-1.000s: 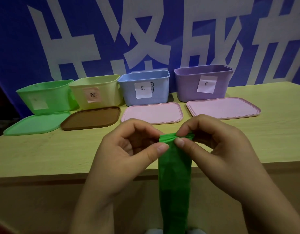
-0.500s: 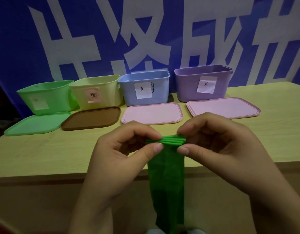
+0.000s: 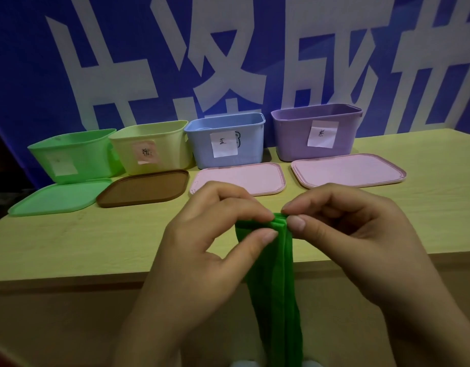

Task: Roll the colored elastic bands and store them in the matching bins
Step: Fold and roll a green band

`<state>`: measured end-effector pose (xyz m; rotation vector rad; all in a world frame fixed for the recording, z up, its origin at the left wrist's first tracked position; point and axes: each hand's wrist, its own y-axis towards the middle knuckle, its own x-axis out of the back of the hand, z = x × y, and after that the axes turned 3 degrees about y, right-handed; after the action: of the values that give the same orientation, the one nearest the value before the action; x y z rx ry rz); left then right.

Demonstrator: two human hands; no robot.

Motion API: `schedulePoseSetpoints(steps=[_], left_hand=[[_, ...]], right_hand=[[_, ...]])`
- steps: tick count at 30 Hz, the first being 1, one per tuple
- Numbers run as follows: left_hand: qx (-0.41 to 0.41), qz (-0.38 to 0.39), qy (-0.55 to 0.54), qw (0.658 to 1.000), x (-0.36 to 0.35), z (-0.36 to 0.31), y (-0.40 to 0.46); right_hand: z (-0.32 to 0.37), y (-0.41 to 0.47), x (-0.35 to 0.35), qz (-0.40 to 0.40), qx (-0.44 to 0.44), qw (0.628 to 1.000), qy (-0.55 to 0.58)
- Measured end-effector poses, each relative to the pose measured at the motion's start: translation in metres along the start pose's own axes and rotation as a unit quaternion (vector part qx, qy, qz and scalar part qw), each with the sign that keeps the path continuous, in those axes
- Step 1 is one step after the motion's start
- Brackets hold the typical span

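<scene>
A green elastic band hangs down in front of the table edge, its top end folded into a small flat roll. My left hand pinches the left side of that roll between thumb and fingers. My right hand pinches the right side of it. Four open bins stand in a row at the back of the table: green bin, yellow bin, blue bin and purple bin, each with a paper label.
Four lids lie flat in front of the bins: a green lid, a brown lid, and two pink lids. The wooden table ends at a front edge just below my hands. A blue banner hangs behind.
The folded top of the green band has grown a little thicker and shifted slightly; both hands keep pinching and turning it, and the hanging part has swung a little.
</scene>
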<state>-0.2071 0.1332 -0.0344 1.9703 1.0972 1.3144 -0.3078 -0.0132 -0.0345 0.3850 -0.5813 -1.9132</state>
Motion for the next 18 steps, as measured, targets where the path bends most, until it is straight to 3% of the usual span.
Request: schedulePoseSetpoints(steps=[10,18], left_hand=[[-0.021,-0.007,0.097,0.995,0.0016,-0.0077,0.0005],[-0.041,0.005,0.147,0.988,-0.0008,-0.0071,0.0004]], right_hand=[[-0.0004,-0.0003,0.0017,0.034,-0.002,0.999,-0.036],[-0.0069,-0.0039,-0.0048,-0.017,-0.002,0.999,-0.032]])
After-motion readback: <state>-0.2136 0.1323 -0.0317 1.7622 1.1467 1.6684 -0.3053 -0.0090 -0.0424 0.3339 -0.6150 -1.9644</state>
